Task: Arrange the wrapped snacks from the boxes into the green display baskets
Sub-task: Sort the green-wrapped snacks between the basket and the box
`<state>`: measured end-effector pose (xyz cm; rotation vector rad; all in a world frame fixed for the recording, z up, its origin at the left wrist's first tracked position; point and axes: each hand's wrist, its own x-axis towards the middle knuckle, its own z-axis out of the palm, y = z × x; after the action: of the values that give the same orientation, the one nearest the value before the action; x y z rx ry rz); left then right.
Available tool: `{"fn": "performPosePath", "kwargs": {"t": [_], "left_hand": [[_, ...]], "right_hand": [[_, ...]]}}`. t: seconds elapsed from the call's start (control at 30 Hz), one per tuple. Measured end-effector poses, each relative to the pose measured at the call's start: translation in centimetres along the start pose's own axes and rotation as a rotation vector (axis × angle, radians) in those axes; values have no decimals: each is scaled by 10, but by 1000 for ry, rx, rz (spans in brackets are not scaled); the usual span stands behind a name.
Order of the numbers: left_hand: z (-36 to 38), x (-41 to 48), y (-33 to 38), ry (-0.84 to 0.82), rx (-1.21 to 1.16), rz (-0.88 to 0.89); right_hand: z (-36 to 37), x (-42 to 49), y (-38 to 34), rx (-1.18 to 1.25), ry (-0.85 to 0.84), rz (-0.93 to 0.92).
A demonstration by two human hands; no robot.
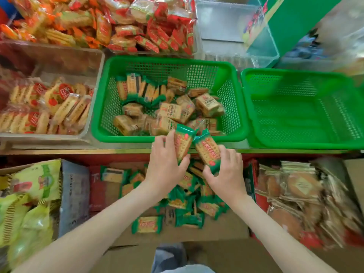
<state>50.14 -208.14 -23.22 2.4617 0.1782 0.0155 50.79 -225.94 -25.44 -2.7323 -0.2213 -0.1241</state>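
Head camera view looks down on a shop shelf. At the centre of the frame a green basket (167, 61) of plastic mesh holds two kinds of snack: green-edged cracker packets (136, 89) standing in a row in its upper left part, and tan square packets (206, 104) lying loose in a heap. Just beside it on the right stands a second green basket (295, 73) of the same rectangular mesh shape. At the left of the frame a clear plastic bin (59, 52) contains round pale crackers (49, 107) in transparent wrap with red labels. At the lower centre a brown cardboard box (220, 231) holds many loose green packets (146, 224).

The left hand (165, 166) grips one packet (182, 142), with fingers curled round its lower end. The right hand (226, 174) pinches another packet (206, 150) by its lower end, between thumb and fingers. Both held packets are tilted, their upper ends close together, at the near rim of the central basket and above the cardboard box.

The wrappers are glossy, flat and rectangular, with crimped green ends and red letters on a yellow face (the writing is too blurred to read). The tan packets carry dark print, also not readable.
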Motion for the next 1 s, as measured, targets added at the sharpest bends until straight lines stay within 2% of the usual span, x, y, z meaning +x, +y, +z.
{"fn": "performPosePath", "kwargs": {"t": [0.13, 0.2, 0.33, 0.47, 0.63, 0.73, 0.8, 0.9, 1.0], "left_hand": [[36, -39, -9, -138, 129, 206], [57, -56, -22, -201, 243, 307], [87, -65, -40, -244, 539, 301], [116, -58, -50, -248, 635, 273], [138, -57, -43, -299, 645, 229], [139, -59, -34, -397, 641, 219], [137, -61, -31, -391, 622, 204], [121, -56, -22, -301, 530, 242], [97, -43, -13, -76, 297, 469]], "right_hand": [[21, -49, 42, -42, -171, 10], [34, -68, 63, -56, -275, 91], [52, -82, 85, -58, -346, 274], [69, -79, 89, -84, -438, 323], [74, -82, 93, -85, -394, 310], [74, -83, 97, -55, -425, 300], [71, -83, 97, -29, -432, 296], [59, -76, 89, 28, -264, 179], [39, -60, 67, 65, -17, -51]]}}
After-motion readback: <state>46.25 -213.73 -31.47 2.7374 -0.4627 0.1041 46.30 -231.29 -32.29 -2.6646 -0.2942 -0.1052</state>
